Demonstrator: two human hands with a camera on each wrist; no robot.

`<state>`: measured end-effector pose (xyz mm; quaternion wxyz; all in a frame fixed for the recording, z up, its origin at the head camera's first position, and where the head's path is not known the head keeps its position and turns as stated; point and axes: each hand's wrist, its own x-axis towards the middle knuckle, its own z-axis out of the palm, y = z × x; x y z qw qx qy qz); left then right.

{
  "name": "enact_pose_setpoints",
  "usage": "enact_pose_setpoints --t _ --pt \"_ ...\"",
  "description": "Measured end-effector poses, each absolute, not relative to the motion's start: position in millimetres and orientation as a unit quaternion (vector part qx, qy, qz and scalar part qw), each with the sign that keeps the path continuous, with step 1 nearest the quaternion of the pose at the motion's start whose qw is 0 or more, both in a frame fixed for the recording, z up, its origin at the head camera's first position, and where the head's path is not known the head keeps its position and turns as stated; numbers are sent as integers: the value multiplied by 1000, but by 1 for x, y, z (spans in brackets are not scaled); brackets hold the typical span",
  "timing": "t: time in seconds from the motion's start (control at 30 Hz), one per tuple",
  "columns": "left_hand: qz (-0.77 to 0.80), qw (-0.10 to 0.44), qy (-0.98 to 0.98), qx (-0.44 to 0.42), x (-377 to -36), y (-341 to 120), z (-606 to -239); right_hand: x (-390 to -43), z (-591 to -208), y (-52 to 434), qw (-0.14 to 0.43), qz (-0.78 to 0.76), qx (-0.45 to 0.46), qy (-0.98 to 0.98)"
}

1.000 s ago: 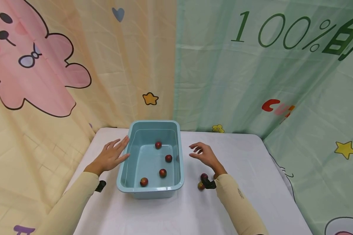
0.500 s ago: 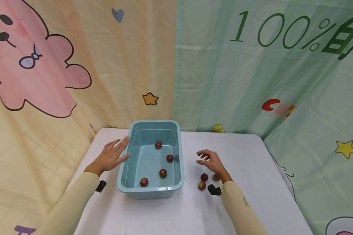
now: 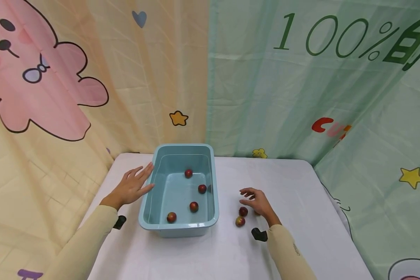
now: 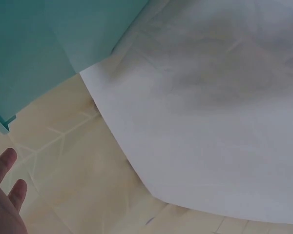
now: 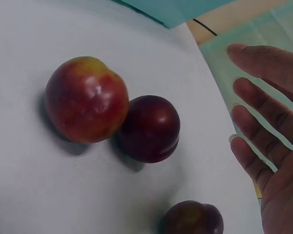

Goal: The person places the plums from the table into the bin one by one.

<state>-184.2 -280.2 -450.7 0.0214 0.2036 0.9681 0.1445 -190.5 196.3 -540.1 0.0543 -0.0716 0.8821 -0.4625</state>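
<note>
Tub (image 3: 154, 202) rim under flat left hand (image 3: 131, 188); right hand (image 3: 257, 201) grip released above plums (image 3: 243, 211).

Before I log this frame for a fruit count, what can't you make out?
- Third plum: cut by the right wrist view's bottom edge; in the head view the right hand hides it.
- Left hand: only fingertips in the left wrist view.
- Tub: its inner near wall unseen.

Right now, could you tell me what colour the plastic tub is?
The tub is light teal blue, clearest in the head view.
</note>
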Motion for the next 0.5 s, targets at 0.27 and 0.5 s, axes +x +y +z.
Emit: enact_pose_setpoints --t 0.27,0.5 --pt "148 29 968 199 -184 -279 -449 -181 -552 199 67 -472 -45 878" --pt "148 30 968 200 -184 -280 -449 -170 -561 197 78 -486 -47 869"
